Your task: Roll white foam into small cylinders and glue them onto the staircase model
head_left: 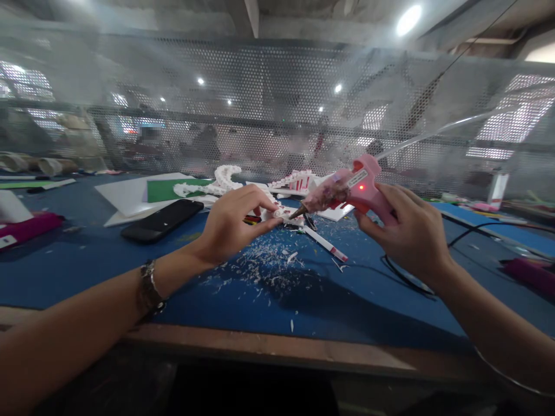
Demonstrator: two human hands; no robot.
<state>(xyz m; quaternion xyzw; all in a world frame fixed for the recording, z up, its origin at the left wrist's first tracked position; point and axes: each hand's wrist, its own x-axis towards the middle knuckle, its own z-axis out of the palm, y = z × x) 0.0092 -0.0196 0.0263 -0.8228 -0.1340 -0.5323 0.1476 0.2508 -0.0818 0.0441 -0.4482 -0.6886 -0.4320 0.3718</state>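
Note:
My right hand point(410, 234) is closed around the handle of a pink glue gun point(359, 182), with a red light showing on its side. A long clear glue stick point(437, 130) sticks out from the gun's back. My left hand point(234, 222) pinches a small white piece with red marks point(284, 212) between thumb and fingertips. The gun's nozzle points left and down, at or very close to that piece; whether they touch I cannot tell. Just behind it lie a curved white textured piece point(226, 176) and a white-and-pink piece point(299, 181).
White shavings point(269, 263) are scattered over the blue tabletop point(186, 300). A black phone point(165, 219) lies left of my left hand, near white and green sheets point(162, 190). A white strip point(325, 242) lies below the gun. A black cable point(407, 277) runs on the right. A perforated screen point(260, 110) stands behind.

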